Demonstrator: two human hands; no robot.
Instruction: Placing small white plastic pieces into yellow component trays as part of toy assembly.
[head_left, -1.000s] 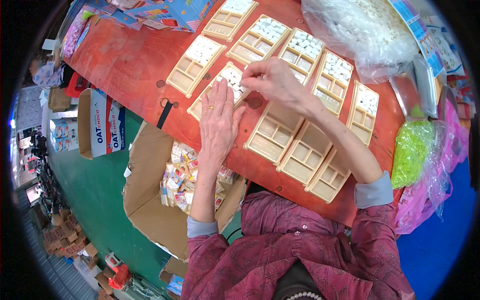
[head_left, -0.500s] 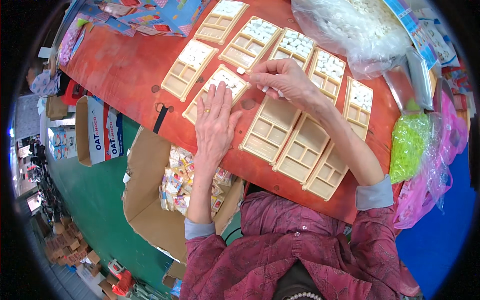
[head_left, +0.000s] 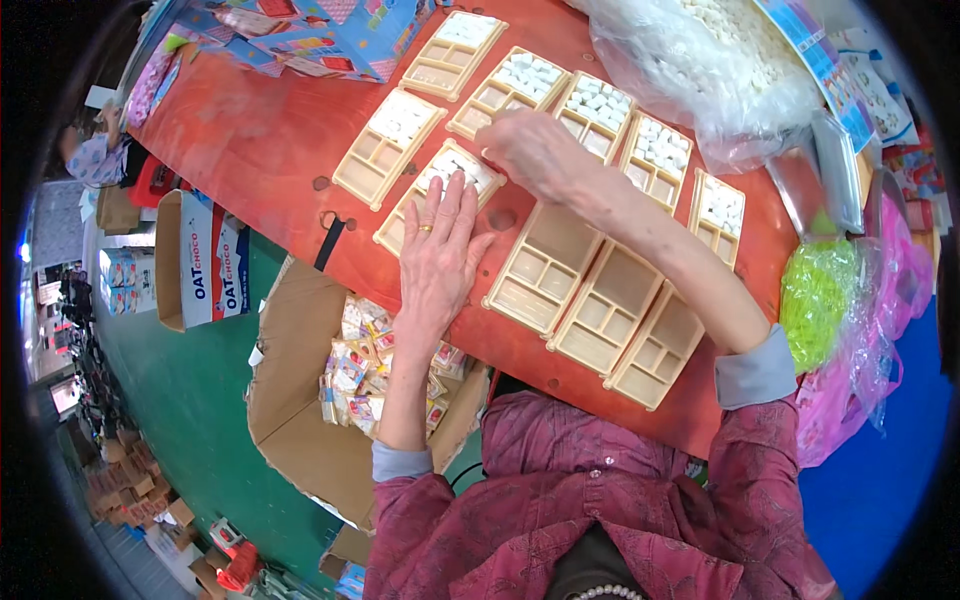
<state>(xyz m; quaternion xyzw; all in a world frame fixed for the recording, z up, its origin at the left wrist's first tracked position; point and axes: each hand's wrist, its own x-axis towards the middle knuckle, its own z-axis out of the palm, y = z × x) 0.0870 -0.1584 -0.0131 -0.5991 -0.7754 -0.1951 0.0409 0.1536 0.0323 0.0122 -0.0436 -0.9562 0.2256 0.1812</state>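
Note:
My left hand (head_left: 440,240) lies flat, fingers stretched, over a cream compartment tray (head_left: 390,236) with small white pieces (head_left: 452,162) in its top section. Above that tray's upper right corner is my right hand (head_left: 540,155), slightly blurred, with its fingers curled down. What the right fingers hold is hidden from this side. Several similar trays stand around, and white cube-like pieces (head_left: 598,104) fill their large sections. Nearer to me, under my right forearm, three trays (head_left: 561,236) have bare compartments.
A clear plastic bag (head_left: 725,85) of white pieces lies at the far right of the red table (head_left: 260,150). A cardboard box (head_left: 300,400) with small packets stands below the table's left edge. Green plastic packaging (head_left: 815,310) sits at the right, and blue printed boxes (head_left: 310,45) at the far left.
My right hand has moved left and turned over toward the tray; the white pieces seen in its fingers are now hidden. My left hand has stayed nearly in place.

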